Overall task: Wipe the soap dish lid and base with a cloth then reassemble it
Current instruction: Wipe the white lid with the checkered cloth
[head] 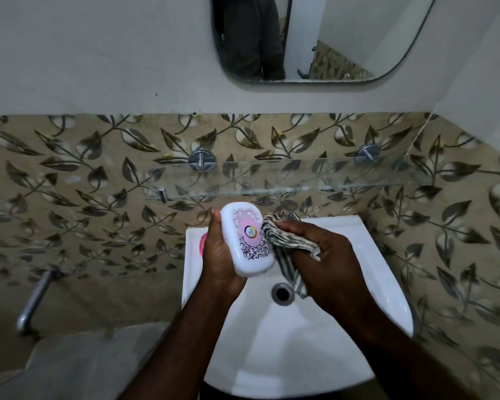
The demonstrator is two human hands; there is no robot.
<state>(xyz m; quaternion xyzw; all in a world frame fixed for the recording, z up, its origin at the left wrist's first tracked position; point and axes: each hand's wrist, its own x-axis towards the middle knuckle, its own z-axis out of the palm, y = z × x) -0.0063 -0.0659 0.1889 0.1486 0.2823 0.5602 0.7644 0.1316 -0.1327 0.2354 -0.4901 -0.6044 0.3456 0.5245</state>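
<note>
The left hand (218,255) grips the white lid (247,239) above the sink (367,255); the right hand (326,255), closed on a striped cloth (286,241), presses it against the lid's right edge.

Over the white sink (373,255), the left hand (218,255) held the soap dish lid (247,238) while the right hand (329,261) pressed a striped cloth (283,238) against it.

dim, soft light | edges warped | corners blurred, shadowed

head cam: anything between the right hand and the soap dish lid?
Yes. In the head view, the striped cloth, bunched in the right hand, lies between it and the white oval soap dish lid, pressed against the lid's right edge.
</note>
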